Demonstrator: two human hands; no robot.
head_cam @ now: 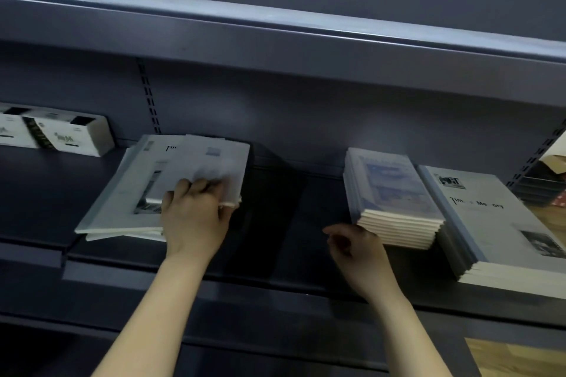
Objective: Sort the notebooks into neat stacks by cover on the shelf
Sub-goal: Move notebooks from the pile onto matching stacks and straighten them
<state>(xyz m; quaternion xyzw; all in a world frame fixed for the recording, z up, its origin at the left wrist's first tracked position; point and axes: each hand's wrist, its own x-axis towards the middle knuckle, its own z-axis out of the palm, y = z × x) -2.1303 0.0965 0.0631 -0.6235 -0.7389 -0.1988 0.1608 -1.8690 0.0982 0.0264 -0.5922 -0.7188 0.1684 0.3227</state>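
Note:
On the dark shelf (275, 254) an untidy pile of pale notebooks (122, 193) lies at the left. My left hand (194, 217) grips the top notebook (214, 162) of that pile at its near edge, fingers on the cover and thumb underneath. To the right stands a neat stack with blue picture covers (392, 193), and beside it a stack with grey "Time Memory" covers (490, 223). My right hand (355, 249) hovers just left of the blue-cover stack, fingers loosely curled, holding nothing.
White boxes with dark print (55, 135) stand at the back left of the shelf. Another shelf board (275, 27) hangs overhead. Cardboard and a wooden floor (551, 217) show at the far right. A bare stretch of shelf lies between the pile and the stacks.

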